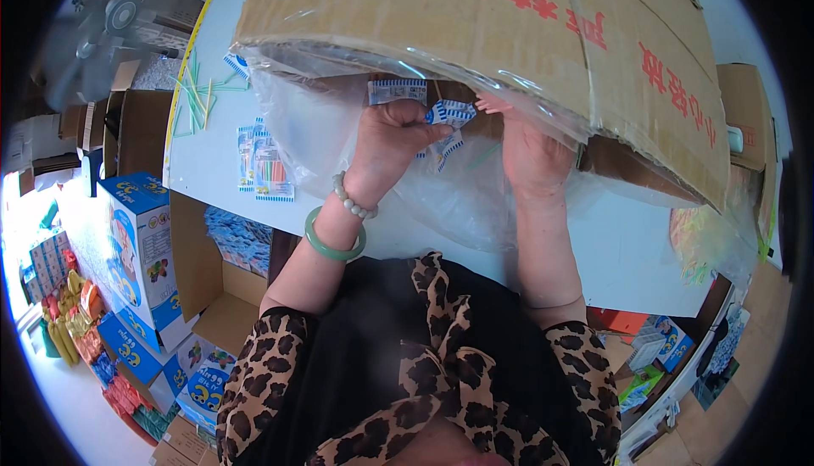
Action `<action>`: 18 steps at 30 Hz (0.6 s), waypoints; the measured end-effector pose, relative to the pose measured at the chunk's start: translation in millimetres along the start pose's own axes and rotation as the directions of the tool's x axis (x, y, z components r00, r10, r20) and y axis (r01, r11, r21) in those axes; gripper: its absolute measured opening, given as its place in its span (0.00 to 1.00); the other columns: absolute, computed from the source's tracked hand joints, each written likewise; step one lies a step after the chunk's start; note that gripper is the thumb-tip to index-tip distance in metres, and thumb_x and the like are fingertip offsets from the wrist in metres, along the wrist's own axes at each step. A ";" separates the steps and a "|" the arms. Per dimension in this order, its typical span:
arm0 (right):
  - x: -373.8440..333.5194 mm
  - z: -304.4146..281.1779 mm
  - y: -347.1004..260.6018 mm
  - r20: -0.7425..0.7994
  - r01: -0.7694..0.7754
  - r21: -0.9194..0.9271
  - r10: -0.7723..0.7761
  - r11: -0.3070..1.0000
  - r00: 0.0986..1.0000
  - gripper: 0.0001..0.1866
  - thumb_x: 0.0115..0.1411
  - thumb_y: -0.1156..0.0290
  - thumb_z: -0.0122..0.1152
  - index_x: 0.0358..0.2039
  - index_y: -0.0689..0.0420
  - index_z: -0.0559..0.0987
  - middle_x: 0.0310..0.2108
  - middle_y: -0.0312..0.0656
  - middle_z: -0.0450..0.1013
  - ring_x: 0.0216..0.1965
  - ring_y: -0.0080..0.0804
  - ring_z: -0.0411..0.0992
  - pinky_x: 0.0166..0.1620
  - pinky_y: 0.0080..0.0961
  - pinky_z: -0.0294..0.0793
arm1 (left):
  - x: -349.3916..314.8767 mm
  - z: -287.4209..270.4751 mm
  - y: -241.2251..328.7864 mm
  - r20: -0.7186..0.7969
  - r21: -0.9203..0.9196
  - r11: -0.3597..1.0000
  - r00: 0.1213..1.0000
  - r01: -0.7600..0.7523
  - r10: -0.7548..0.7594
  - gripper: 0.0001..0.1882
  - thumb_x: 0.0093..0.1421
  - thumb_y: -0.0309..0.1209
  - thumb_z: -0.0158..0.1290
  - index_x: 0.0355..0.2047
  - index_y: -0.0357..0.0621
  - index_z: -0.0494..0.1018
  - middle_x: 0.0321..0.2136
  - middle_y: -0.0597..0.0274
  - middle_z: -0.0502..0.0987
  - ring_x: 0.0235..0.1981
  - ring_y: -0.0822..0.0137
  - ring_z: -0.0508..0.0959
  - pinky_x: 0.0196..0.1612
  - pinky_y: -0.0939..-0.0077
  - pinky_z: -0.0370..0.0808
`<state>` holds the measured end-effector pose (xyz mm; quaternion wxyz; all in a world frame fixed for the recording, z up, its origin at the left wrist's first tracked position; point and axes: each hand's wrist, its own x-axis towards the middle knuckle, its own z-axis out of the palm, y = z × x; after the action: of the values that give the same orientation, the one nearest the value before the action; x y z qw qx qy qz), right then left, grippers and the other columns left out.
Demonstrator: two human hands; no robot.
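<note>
My left hand [392,139] is closed, thumb and fingers pinching a small blue-and-white packet [452,113] at the mouth of a large cardboard box. A second blue-and-white packet [397,91] lies just beyond its knuckles. My right hand [536,154] is at the same opening, partly behind clear plastic. Its fingertips point left toward the packet, spread, with nothing visible in them. The cardboard box [407,16] lies on its side with its mouth toward me. A clear plastic liner [318,144] spills out of it onto the table under my hands.
Several striped packets [266,165] lie on the white table [644,254] at left, near loose green and yellow straws [202,97]. Blue printed cartons [136,245] and an open cardboard box [229,292] stand to the left. A fan [106,29] is at far left.
</note>
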<state>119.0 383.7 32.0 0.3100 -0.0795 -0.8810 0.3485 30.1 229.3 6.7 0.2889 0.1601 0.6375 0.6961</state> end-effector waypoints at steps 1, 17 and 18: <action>0.8 1.6 -3.0 -0.014 0.073 -0.044 -0.073 0.996 0.997 0.11 0.55 0.75 0.45 0.28 0.69 0.76 0.28 0.51 0.73 0.30 0.41 0.72 0.37 0.33 0.72 | -1.9 2.2 7.3 0.002 0.006 0.998 0.998 0.060 -0.060 0.11 0.45 0.20 0.60 0.13 0.40 0.69 0.12 0.74 0.65 0.16 0.84 0.61 0.18 0.86 0.59; -5.4 13.5 -16.4 0.094 -0.396 0.231 0.385 0.889 0.918 0.10 0.58 0.74 0.46 0.34 0.64 0.76 0.32 0.44 0.74 0.36 0.31 0.72 0.42 0.25 0.70 | -11.8 7.6 14.3 0.102 0.001 0.998 0.993 0.055 -0.055 0.08 0.57 0.29 0.51 0.27 0.37 0.74 0.17 0.70 0.68 0.15 0.82 0.66 0.16 0.88 0.64; -4.8 11.8 -16.2 0.099 -0.347 0.238 0.333 0.907 0.938 0.11 0.57 0.74 0.46 0.33 0.65 0.76 0.32 0.46 0.74 0.35 0.32 0.73 0.42 0.26 0.70 | -12.0 6.3 12.6 0.102 0.002 0.998 0.993 0.056 -0.056 0.08 0.57 0.29 0.51 0.27 0.37 0.74 0.17 0.70 0.68 0.15 0.82 0.66 0.16 0.88 0.64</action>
<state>117.0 363.3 33.8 0.2273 -0.1820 -0.8104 0.5084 40.7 226.8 21.6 0.3406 0.1776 0.6259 0.6788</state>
